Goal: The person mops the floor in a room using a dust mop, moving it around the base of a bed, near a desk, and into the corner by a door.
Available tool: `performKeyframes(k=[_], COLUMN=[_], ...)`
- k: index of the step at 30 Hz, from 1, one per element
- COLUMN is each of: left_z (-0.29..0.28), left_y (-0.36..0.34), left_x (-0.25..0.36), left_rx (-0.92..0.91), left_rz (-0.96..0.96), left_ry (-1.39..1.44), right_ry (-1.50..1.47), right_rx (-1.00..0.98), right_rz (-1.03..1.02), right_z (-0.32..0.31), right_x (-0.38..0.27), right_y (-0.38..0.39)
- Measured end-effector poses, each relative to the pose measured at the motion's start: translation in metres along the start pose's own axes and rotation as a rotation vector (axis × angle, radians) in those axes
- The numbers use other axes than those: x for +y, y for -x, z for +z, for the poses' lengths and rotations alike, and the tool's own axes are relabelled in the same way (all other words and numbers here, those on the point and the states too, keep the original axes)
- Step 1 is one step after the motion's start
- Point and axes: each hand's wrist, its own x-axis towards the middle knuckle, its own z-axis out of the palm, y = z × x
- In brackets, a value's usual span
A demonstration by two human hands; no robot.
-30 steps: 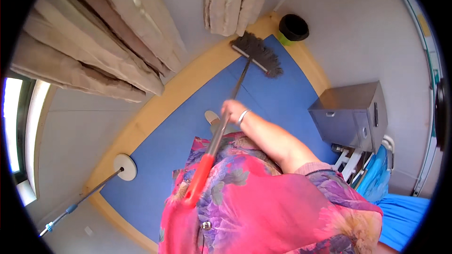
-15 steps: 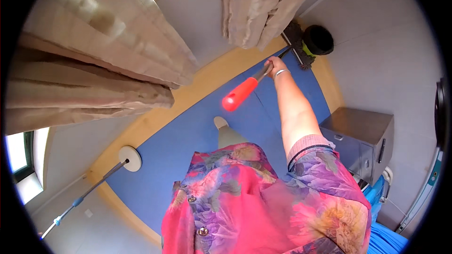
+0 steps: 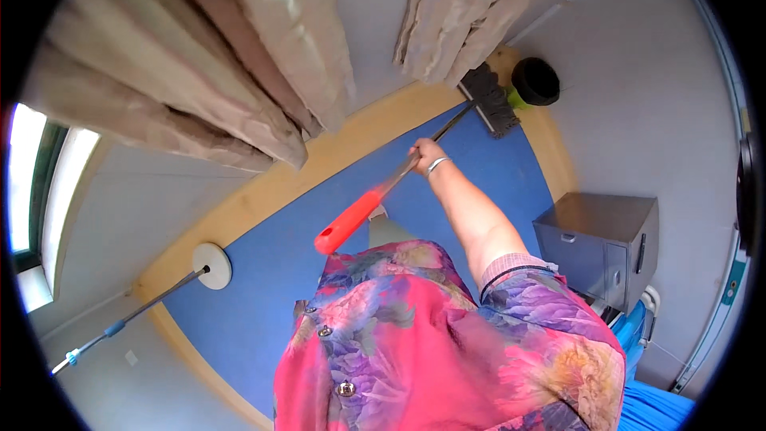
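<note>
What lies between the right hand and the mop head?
In the head view, the mop pole runs from the right hand to the mop head, over blue floor.

Shoe (image 3: 379, 213) part. hidden bhd mop grip (image 3: 349, 222); curtains (image 3: 263, 48) cut @ top.

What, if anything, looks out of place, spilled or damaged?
Nothing stands out: the gray mop head sits beside the trash bin, the metal cabinet looks undamaged, and no spill shows on the blue floor.
</note>
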Motion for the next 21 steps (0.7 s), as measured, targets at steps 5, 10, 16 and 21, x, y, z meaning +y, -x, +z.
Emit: performKeyframes(k=[5,10,16,21], left_z=[0.001,0.008,0.005,0.008], left_y=[0.007,0.01,0.018,0.022], left_x=[0.001,-0.004,0.005,0.01], left_rx=[0.041,0.056,0.096,0.102], left_rz=[-0.019,-0.045,-0.078,-0.099], left_ry=[-0.005,0.008,-0.015,-0.027], right_ry=[0.117,0.126,0.15,0.314], right_rx=[-0.085,-0.029,-0.062,-0.194], right_rz=[0.09,0.228,0.388,0.563], right_z=[-0.005,0.013,0.039,0.055], right_x=[0.067,0.117,0.197,0.235], right_y=[-0.021,0.063,0.072,0.142])
